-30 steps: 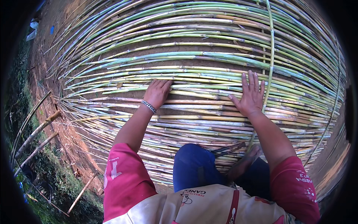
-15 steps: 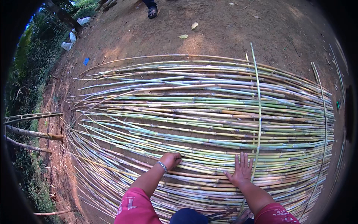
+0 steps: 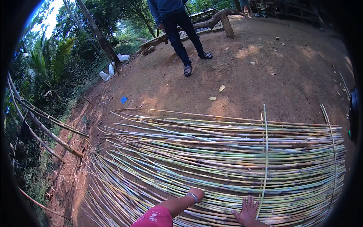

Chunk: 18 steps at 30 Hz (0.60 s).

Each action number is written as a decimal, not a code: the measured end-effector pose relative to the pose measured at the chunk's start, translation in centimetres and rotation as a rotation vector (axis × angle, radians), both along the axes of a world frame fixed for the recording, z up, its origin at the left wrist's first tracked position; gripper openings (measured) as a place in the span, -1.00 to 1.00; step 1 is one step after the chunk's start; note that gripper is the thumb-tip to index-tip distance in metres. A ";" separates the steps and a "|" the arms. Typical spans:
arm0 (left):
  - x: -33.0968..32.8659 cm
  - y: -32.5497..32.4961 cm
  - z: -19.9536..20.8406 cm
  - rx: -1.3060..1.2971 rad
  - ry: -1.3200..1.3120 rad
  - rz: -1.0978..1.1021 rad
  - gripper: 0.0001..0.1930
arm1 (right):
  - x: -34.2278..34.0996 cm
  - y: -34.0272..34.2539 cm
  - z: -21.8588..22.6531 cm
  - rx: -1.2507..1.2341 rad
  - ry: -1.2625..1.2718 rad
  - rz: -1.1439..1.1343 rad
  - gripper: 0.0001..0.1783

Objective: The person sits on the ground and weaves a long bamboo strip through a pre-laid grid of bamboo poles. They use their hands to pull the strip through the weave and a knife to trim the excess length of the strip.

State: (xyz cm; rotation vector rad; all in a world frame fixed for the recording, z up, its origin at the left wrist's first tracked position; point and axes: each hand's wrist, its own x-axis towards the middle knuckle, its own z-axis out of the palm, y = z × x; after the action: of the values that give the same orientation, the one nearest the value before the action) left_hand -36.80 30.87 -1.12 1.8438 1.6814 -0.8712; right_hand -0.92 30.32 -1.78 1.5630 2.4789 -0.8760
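Note:
Long thin canes (image 3: 211, 148), green, yellow and purplish with ringed joints, lie side by side on the ground in a wide mat. My left hand (image 3: 196, 194), below a chain bracelet, is closed over a cane near the middle of the mat; its fingertips are mostly hidden. To its right, my right hand (image 3: 247, 212) lies flat on the canes with the fingers spread. A crosswise cane (image 3: 266, 151) runs over the mat just beside the right fingers. Another crosswise cane (image 3: 332, 147) lies over the mat's right end.
A person (image 3: 176, 30) in dark clothes and sandals stands beyond the mat. Behind are a log bench (image 3: 215, 22) and, farther off, another person's legs. Wooden poles (image 3: 56, 132) jut in at the left, near greenery. A blue scrap (image 3: 124, 100) and dry leaves lie on bare earth.
My view has tilted up, bringing the standing person's legs and body, the bench and trees into sight. Both hands stay on the canes, the left closed and the right flat.

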 end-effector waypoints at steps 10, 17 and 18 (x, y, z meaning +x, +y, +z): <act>19.7 1.1 -6.6 0.594 -0.423 0.019 -0.23 | -0.4 -1.0 -6.8 0.047 -0.084 0.024 0.15; 20.0 0.4 -8.9 0.347 -0.497 0.048 0.20 | 0.4 1.0 -5.7 -0.128 -0.190 0.071 -0.08; 19.6 -0.1 -9.1 0.339 -0.478 -0.027 0.27 | 0.5 1.0 -5.7 -0.166 -0.161 0.082 -0.09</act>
State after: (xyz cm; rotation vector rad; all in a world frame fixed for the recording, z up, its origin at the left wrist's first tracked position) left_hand -17.15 30.76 -10.24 2.0864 1.5579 -0.1267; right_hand -0.47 31.28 -7.46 1.4094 2.2784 -0.8800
